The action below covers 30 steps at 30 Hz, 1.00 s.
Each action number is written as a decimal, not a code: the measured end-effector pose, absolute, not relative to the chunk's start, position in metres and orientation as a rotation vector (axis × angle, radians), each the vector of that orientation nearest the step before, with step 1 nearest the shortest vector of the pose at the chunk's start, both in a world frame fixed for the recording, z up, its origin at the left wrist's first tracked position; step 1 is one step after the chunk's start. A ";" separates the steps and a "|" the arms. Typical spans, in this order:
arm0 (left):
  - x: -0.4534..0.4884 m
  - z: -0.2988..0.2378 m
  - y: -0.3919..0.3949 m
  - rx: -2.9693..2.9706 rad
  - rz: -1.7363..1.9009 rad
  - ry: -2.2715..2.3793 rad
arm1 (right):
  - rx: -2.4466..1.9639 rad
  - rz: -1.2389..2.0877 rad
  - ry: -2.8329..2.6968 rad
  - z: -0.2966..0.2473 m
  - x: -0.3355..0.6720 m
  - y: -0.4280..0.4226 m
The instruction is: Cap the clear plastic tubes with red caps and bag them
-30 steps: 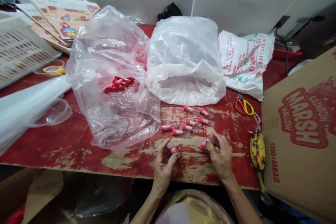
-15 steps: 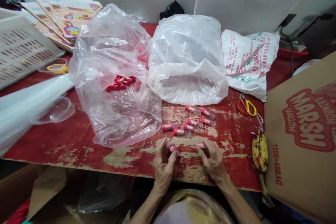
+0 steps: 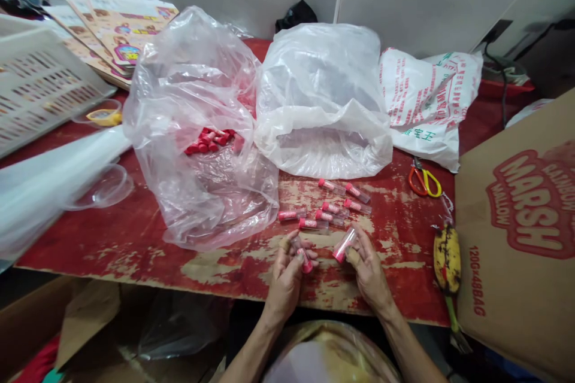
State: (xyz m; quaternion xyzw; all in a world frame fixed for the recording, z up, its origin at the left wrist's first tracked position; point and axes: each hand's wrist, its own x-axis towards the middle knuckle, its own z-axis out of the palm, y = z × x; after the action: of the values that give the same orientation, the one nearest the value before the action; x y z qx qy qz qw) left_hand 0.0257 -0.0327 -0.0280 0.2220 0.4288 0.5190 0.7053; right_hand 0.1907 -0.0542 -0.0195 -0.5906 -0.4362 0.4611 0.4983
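Observation:
My left hand [image 3: 286,275] is closed on a small clear tube with a red cap [image 3: 303,257] near the front edge of the worn red table [image 3: 135,233]. A similar red-capped tube [image 3: 344,245] is pinched in the fingers of my right hand [image 3: 369,269], tilted up to the right. Just beyond both hands lie several more capped tubes [image 3: 330,209] in a loose cluster. A clear plastic bag [image 3: 197,131] to the left holds a heap of red caps [image 3: 211,140]. A white plastic bag [image 3: 323,102] lies open behind the tubes.
A printed white bag [image 3: 426,102], orange-and-yellow scissors [image 3: 421,179] and a spotted banana [image 3: 447,260] lie at the right, beside a large cardboard box [image 3: 521,215]. A white basket [image 3: 40,84], printed cards [image 3: 112,30], clear lids [image 3: 105,182] and a plastic sheet [image 3: 40,179] sit at the left.
My right hand has turned its tube so it tilts up and to the right. My left hand has shifted slightly with its tube. The view has drifted a little to the left.

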 end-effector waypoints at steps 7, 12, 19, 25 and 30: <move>0.027 -0.015 -0.035 0.616 0.930 0.957 | -1.453 0.801 -1.714 -0.008 0.163 -0.056; 0.027 -0.021 -0.033 0.542 1.031 0.913 | -1.432 1.076 -1.507 -0.005 0.163 -0.050; 0.023 -0.017 -0.028 0.460 1.186 1.009 | -1.367 1.166 -1.208 -0.015 0.184 -0.047; 0.022 -0.025 -0.031 0.503 1.294 1.041 | -1.455 0.344 -1.611 -0.025 0.193 -0.060; 0.021 -0.030 -0.032 0.721 1.305 1.212 | -1.341 0.019 -1.963 -0.030 0.197 -0.056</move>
State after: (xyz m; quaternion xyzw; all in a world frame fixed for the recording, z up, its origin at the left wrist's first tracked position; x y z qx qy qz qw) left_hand 0.0206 -0.0322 -0.0301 0.3076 0.5170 0.5565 0.5730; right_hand 0.1968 -0.0558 -0.0296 -0.5234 -0.7662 0.0075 0.3728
